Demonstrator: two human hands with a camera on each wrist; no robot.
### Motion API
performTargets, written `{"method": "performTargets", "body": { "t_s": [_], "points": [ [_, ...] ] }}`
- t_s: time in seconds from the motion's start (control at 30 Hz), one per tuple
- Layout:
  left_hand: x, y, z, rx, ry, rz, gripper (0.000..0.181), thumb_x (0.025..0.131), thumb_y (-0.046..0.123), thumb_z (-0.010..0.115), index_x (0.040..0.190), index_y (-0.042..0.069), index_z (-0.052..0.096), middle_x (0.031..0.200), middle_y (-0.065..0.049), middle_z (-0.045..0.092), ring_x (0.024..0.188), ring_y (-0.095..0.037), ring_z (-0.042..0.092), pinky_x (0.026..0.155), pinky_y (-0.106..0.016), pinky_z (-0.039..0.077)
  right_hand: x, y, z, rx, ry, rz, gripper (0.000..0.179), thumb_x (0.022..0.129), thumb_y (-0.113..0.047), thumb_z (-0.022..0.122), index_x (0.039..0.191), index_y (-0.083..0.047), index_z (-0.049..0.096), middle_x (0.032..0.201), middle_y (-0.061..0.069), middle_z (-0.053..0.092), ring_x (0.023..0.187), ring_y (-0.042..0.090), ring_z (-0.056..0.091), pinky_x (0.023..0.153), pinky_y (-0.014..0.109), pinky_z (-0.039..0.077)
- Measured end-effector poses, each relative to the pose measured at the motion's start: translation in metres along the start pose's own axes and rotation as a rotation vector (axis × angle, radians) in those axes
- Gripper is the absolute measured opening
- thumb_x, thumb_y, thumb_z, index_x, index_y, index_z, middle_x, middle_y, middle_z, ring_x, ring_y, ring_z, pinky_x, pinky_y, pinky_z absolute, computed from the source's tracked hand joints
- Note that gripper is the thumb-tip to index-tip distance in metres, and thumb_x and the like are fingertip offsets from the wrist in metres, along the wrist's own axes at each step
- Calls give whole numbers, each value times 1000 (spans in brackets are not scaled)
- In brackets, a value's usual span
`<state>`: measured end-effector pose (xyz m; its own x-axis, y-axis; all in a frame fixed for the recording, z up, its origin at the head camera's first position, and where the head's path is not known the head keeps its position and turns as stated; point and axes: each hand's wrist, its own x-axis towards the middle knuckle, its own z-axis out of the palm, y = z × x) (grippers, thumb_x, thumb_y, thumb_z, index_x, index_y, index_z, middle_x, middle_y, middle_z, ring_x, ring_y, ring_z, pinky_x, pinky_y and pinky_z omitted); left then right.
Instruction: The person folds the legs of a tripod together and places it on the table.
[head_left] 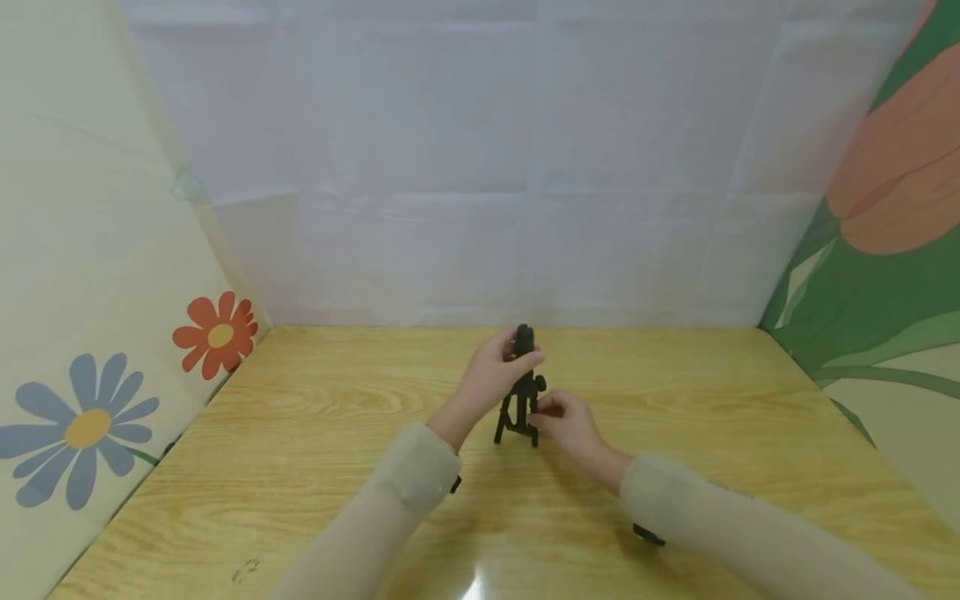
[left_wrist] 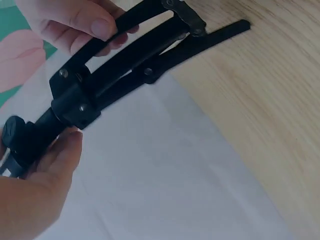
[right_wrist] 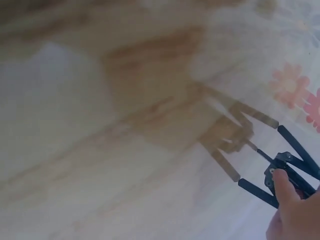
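Observation:
A small black tripod [head_left: 522,392] is upright between the two hands, its legs partly spread. My left hand [head_left: 495,367] grips its upper column, thumb across the front. Lower down on the right, my right hand [head_left: 573,425] pinches a leg between thumb and fingers. The left wrist view shows the leg hinges, the braces and a round knob [left_wrist: 14,132] on the column; there the right hand [left_wrist: 75,22] holds one leg. In the right wrist view the feet meet their reflections on the tabletop. Part of the tripod's top is hidden behind the left hand.
A glossy wood-grain table [head_left: 315,467] lies under the hands. White sheeting [head_left: 480,167] hangs along its back edge. Panels printed with flowers stand at the left and right sides. Both wrists wear pale bands with small black parts.

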<state>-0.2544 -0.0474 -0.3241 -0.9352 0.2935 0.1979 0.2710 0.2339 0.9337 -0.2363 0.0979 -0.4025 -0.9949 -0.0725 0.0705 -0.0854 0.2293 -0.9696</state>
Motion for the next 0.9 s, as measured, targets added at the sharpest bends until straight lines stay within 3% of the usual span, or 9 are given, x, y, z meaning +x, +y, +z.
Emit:
{"method": "performTargets", "body": {
  "t_s": [0.13, 0.27, 0.5, 0.67, 0.9],
  "points": [
    [-1, 1, 2, 25, 42, 20, 28, 98, 19, 60, 121, 2, 59, 118, -18, 61, 111, -35, 60, 87, -44, 53, -1, 3, 1, -6, -26, -11, 10, 86, 7, 67, 94, 9, 61, 92, 14, 63, 81, 20, 61, 72, 34, 56],
    [-3, 2, -1, 5, 9, 11, 29, 99, 17, 58, 125, 4, 58, 113, -16, 59, 105, -33, 62, 84, -43, 54, -2, 5, 1, -66, -40, 7, 30, 85, 0, 72, 110, 9, 59, 103, 18, 61, 88, 25, 61, 73, 36, 55],
    [1, -2, -6, -17, -31, -15, 35, 96, 16, 63, 128, 1, 59, 119, -16, 62, 111, -33, 60, 89, -43, 52, -5, 9, -1, -92, -72, 75, 60, 82, -6, 76, 131, 10, 44, 123, 26, 52, 105, 35, 57, 85, 44, 51],
    [3, -3, -8, -33, -31, -30, 34, 95, 16, 64, 126, 1, 61, 123, -14, 63, 113, -31, 60, 94, -46, 48, -5, 10, 0, -105, -69, 75, 67, 82, -6, 76, 135, 11, 40, 128, 28, 49, 109, 38, 54, 89, 48, 49],
    [5, -3, -14, -59, -93, -56, 37, 97, 21, 63, 128, 3, 60, 123, -13, 63, 114, -28, 60, 101, -50, 41, -4, 7, 1, -134, -66, 77, 64, 81, -6, 77, 134, 8, 43, 128, 26, 51, 107, 35, 55, 88, 46, 49]
  ]
}}
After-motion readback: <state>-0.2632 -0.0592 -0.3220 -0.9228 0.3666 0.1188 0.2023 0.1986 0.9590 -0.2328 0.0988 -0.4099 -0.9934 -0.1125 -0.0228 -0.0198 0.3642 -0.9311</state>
